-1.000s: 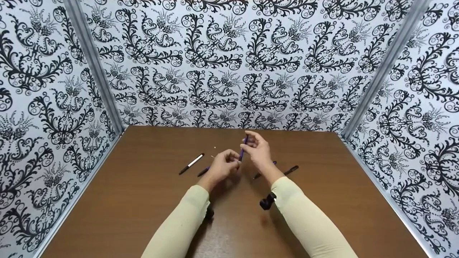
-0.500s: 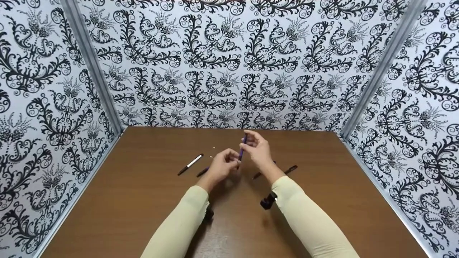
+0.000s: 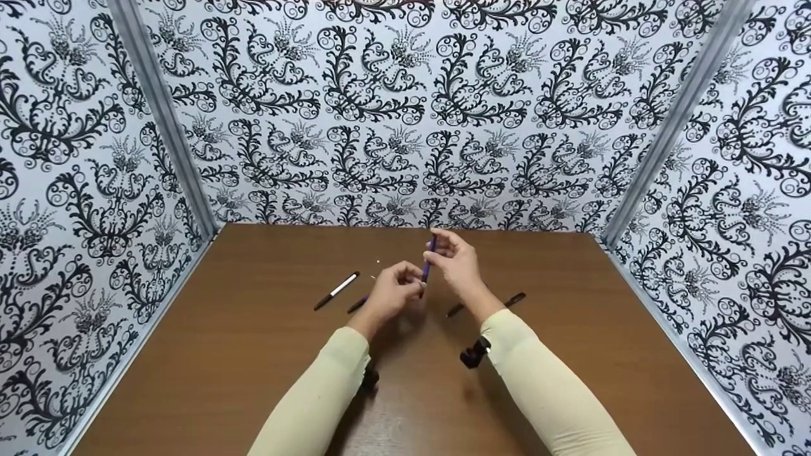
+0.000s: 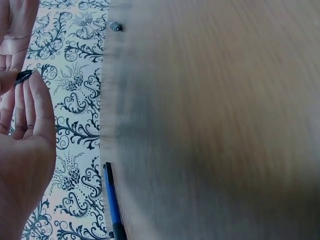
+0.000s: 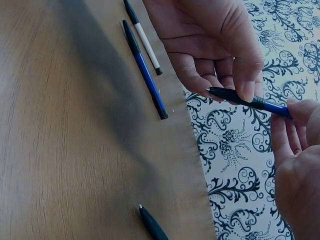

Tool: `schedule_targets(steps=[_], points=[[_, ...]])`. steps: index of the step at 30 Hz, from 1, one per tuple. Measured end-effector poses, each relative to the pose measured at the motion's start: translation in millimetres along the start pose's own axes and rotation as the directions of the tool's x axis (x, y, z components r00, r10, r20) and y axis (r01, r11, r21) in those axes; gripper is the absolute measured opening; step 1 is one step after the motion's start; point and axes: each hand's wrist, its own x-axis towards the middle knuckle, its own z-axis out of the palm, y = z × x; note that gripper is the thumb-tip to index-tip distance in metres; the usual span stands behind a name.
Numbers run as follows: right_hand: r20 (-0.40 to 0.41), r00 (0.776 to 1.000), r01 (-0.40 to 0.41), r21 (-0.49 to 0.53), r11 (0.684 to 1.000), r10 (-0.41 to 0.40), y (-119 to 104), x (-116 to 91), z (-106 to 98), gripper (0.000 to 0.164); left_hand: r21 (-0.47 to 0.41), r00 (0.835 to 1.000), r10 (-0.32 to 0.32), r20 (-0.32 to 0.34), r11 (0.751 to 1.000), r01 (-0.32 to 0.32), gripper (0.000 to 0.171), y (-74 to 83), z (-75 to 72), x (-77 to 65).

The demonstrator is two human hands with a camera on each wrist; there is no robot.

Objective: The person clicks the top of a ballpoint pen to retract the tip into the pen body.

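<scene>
A blue pen with a black grip (image 5: 274, 108) is held above the table between both hands, tilted in the head view. My left hand (image 3: 396, 292) pinches its black grip near the writing tip, which shows bare in the right wrist view. My right hand (image 3: 457, 263) holds the blue upper end between thumb and fingers. Beneath and beside the left hand lies another blue pen with black ends (image 5: 144, 70). Left of it is a white pen with black ends (image 3: 337, 290). A dark pen (image 3: 455, 310) lies partly hidden under the right forearm.
A black pen (image 3: 515, 301) lies to the right of the right forearm. Tiny light bits (image 3: 378, 261) are on the brown table (image 3: 253, 354) behind the left hand. Patterned walls (image 3: 405, 114) stand at the back and both sides.
Both hands keep nearly the same place around the held pen, with only slight shifts. The pens on the table stay where they were.
</scene>
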Motion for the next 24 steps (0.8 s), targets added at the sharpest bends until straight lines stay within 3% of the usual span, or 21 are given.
schedule_targets(steps=[16,24], points=[[0.019,0.999,0.034,-0.053,0.998,-0.033,1.4,-0.5,1.8,0.047,-0.025,1.0,-0.023,-0.016,0.999,0.023,0.019,-2.8,0.6,-0.4],[0.016,1.0,0.024,-0.046,0.999,-0.023,3.8,0.7,2.7,0.057,-0.013,1.0,-0.025,-0.017,1.0,0.025,0.02,-0.8,-1.9,-1.1]])
